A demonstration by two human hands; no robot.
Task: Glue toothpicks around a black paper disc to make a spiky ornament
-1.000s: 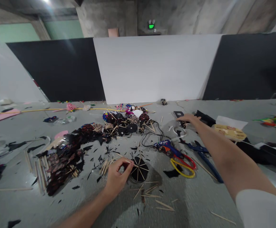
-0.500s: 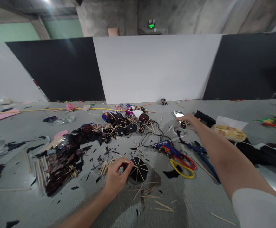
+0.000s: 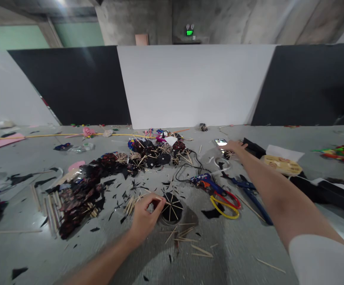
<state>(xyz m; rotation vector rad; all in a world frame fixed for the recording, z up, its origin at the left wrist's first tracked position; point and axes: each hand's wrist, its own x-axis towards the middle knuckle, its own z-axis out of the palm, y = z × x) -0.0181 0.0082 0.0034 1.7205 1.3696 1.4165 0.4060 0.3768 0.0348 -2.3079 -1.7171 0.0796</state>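
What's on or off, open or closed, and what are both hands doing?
Left hand: fingertips pinched around a thin stick.
Right hand: fingers open, at the phone.
Phone: screen lit, on the floor.
Black disc: sticks spread across it like spokes.
Glue gun: lying down; can't tell if it's on.
Exit sign: lit green.

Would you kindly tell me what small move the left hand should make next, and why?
Perhaps align the pinched stick with the other sticks on the black disc: the left hand holds it at the disc's left edge, and those sticks radiate from the centre.
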